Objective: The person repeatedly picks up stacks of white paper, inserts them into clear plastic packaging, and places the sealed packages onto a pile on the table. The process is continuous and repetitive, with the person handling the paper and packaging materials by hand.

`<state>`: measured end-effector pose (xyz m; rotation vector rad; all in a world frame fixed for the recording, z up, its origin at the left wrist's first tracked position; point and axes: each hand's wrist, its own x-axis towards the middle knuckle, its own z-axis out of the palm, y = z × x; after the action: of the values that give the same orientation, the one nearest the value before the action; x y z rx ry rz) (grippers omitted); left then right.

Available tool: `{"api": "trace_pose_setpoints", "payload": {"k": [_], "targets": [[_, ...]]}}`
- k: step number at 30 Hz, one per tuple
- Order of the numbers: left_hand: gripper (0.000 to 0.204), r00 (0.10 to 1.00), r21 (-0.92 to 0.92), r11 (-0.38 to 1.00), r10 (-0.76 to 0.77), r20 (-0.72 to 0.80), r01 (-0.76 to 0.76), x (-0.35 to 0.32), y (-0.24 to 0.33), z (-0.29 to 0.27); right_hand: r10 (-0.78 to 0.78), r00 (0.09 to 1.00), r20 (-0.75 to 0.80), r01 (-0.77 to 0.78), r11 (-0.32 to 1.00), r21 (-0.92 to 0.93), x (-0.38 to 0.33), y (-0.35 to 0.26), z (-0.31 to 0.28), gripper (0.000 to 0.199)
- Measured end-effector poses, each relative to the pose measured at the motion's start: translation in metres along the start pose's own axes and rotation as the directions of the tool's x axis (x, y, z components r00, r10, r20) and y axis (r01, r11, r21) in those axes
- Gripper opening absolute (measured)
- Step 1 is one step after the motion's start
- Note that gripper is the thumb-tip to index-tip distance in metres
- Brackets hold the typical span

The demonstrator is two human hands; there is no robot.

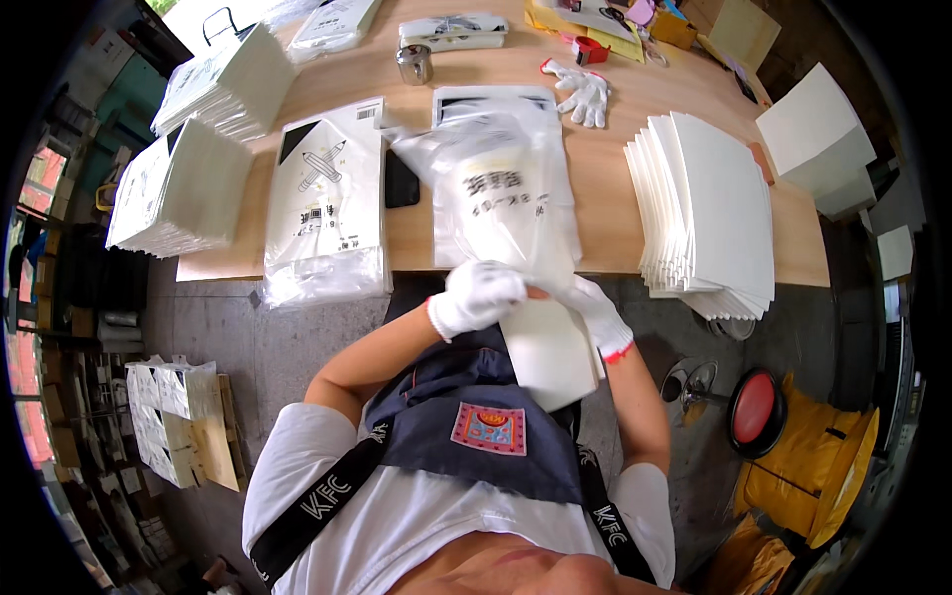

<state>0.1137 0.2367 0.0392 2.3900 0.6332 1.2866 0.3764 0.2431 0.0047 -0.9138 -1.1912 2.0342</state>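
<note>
A clear printed plastic bag (496, 203) lies on the table in front of me, its near end at the table's edge; its far-left part is blurred. My left hand (481, 299), in a white glove with a red cuff, has its fingers closed at the bag's near end. My right hand (601, 315), gloved alike, grips the upper right side of a stack of white paper (550, 352). This stack leans against my apron, its top end at the bag's mouth. How far it reaches inside, I cannot make out. Under the bag lie more flat bags (496, 96).
Filled paper packs (332, 188) lie left of the bag, beside a black phone (403, 178). Taller pack stacks (183, 188) stand farther left. Fanned white paper (709, 208) is at right. Beyond are a spare glove (578, 91), a metal pot (415, 64) and a red tape dispenser (590, 50).
</note>
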Motion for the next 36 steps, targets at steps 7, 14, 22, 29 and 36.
{"api": "trace_pose_setpoints", "payload": {"k": [7, 14, 22, 29, 36], "targets": [[0.026, 0.999, -0.039, 0.998, -0.044, 0.021, 0.045, 0.009, 0.010, 0.006, -0.032, 0.974, -0.225, -0.077, 0.886, -0.458, -0.001, 0.004, 0.000, 0.030], [0.026, 0.806, -0.347, 0.731, -0.566, 0.173, 0.587, 0.051, 0.018, 0.083, -0.394, 0.858, -0.330, -0.295, 0.150, -0.944, 0.039, 0.054, 0.036, 0.035], [0.020, 0.788, 0.059, 0.795, -0.607, 0.106, 0.604, -0.007, -0.042, 0.040, -0.602, 0.793, -0.094, -0.111, 0.010, -0.994, 0.011, 0.033, 0.061, 0.067], [0.040, 0.975, 0.560, 0.799, -0.198, -0.099, 0.219, -0.072, -0.045, 0.046, -0.543, 0.713, -0.443, -0.493, 0.061, -0.868, 0.050, 0.061, -0.050, 0.040], [0.014, 0.601, 0.099, 0.641, -0.640, -0.478, 0.761, -0.098, -0.056, -0.011, -0.392, 0.855, -0.339, -0.387, -0.046, -0.921, 0.021, 0.036, 0.006, 0.033]]}}
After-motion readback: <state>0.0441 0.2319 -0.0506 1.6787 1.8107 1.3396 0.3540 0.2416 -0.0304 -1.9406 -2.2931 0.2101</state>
